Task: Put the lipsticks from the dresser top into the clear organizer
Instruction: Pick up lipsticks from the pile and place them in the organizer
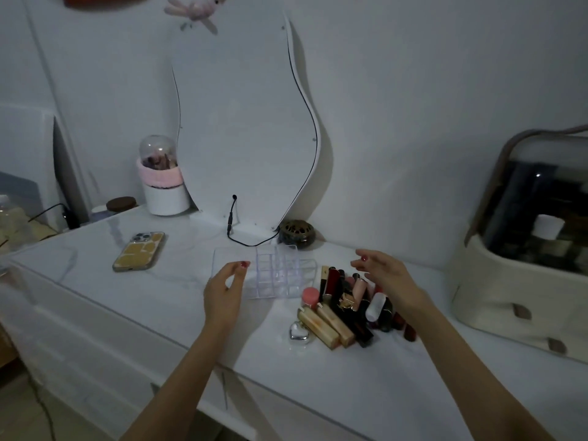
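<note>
On the far left of the white bench, a phone face down in a yellow patterned case, camera end toward the wall; behind it a white brush pot with a pink band and clear dome, beside the foot of a wavy mirror. No readable writing on any of these.

Toward the middle, left hand hovering just beside the left edge of the clear organizer, grip released, fingers loosely curled, holding nothing, red-painted nails showing. Organizer flat on the bench, its compartments looking bare, a black cable and a dark round incense burner behind it.

Just right of the organizer, the lipsticks in a loose heap on the bench: gold, black, red and pink tubes lying at angles, a clear heart-shaped piece at the near-left corner. Labels too small to read.

Above the heap's right side, right hand, grip released, fingers spread, empty, apart from the tubes below.

Far right, a cream cosmetics case with a dark window.
</note>
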